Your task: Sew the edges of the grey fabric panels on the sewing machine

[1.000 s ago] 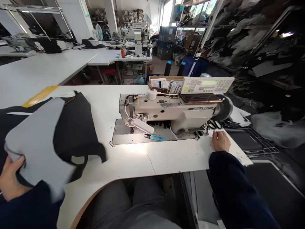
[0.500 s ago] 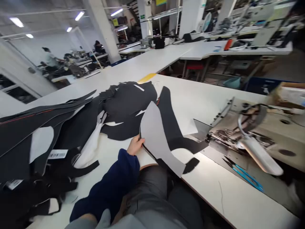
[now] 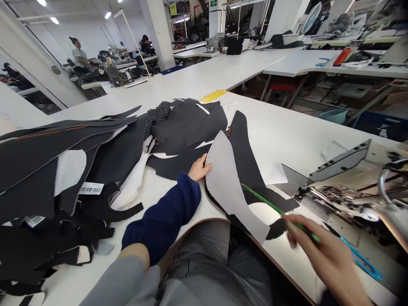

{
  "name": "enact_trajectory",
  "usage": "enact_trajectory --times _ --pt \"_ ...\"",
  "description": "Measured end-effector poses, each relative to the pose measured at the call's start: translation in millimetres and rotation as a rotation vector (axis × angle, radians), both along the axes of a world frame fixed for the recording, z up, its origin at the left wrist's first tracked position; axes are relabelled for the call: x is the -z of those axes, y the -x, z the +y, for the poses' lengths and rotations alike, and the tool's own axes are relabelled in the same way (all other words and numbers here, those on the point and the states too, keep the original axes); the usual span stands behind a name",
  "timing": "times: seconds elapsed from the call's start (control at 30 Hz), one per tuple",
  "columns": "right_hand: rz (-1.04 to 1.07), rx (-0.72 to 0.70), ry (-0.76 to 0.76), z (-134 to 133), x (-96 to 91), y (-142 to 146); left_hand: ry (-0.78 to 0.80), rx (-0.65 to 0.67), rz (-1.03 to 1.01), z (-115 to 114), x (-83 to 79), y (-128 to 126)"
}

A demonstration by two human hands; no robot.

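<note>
My left hand (image 3: 199, 169) grips the edge of a grey-backed cut fabric piece (image 3: 228, 182) that curls up off the white table (image 3: 280, 127), with black cut pieces (image 3: 188, 123) under and behind it. My right hand (image 3: 325, 255) is closed on a thin green pencil-like stick (image 3: 270, 204) whose tip points at the grey piece. The sewing machine (image 3: 357, 182) stands at the right, just beyond my right hand.
A heap of black cut pieces with barcode labels (image 3: 91, 188) covers the left of the table. Blue-handled snips (image 3: 360, 259) lie on the machine bed. Other white tables and machines stretch behind; people (image 3: 78, 53) work at the far left.
My view has swung left from the machine to the fabric pile. My right hand has come in from the right with the green stick. My left hand keeps hold of the grey piece.
</note>
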State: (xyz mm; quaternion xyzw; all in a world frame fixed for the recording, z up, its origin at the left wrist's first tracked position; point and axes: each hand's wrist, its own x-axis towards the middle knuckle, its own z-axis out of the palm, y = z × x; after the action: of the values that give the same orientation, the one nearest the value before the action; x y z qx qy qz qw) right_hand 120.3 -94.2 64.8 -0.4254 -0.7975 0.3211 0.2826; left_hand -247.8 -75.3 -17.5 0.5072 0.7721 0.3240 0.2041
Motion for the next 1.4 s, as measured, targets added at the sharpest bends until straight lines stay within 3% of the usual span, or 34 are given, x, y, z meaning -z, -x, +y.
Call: enact_trajectory --times 0.1,0.2,0.37,0.6,0.73,0.87,1.0,1.1,1.23,1.3,1.4 --pt "0.239 -0.071 0.153 36 -0.5 81 0.014 0.056 0.034 20 -0.3 5" --pt "0.294 -0.122 0.157 76 22.8 142 0.010 0.083 0.027 33 6.5 9" --pt "0.270 -0.074 -0.012 106 56.5 177 -0.072 0.079 -0.047 37 21.6 14" --pt "0.378 -0.104 0.123 98 57.0 217 -0.168 0.054 -0.079 43 31.4 18" --pt "0.257 -0.148 0.091 78 61.3 196 -0.213 0.038 -0.024 43 35.8 16" --pt "0.103 -0.248 0.072 40 55.6 130 -0.229 0.059 0.000 41 37.4 16" --pt "-0.119 -0.373 0.122 8 34.0 65 -0.249 0.106 0.050 38 39.2 14" --pt "-0.154 -0.330 0.205 0 11.4 41 -0.260 0.139 0.091 37 40.3 13" --pt "0.062 -0.131 0.105 12 -7.4 58 -0.278 0.142 0.091 32 37.5 10" --pt "0.121 -0.150 0.074 24 -2.8 85 -0.285 0.130 0.078 28 35.1 8" --pt "0.222 -0.199 0.058 44 18.5 131 -0.291 0.122 0.060 21 33.6 6"
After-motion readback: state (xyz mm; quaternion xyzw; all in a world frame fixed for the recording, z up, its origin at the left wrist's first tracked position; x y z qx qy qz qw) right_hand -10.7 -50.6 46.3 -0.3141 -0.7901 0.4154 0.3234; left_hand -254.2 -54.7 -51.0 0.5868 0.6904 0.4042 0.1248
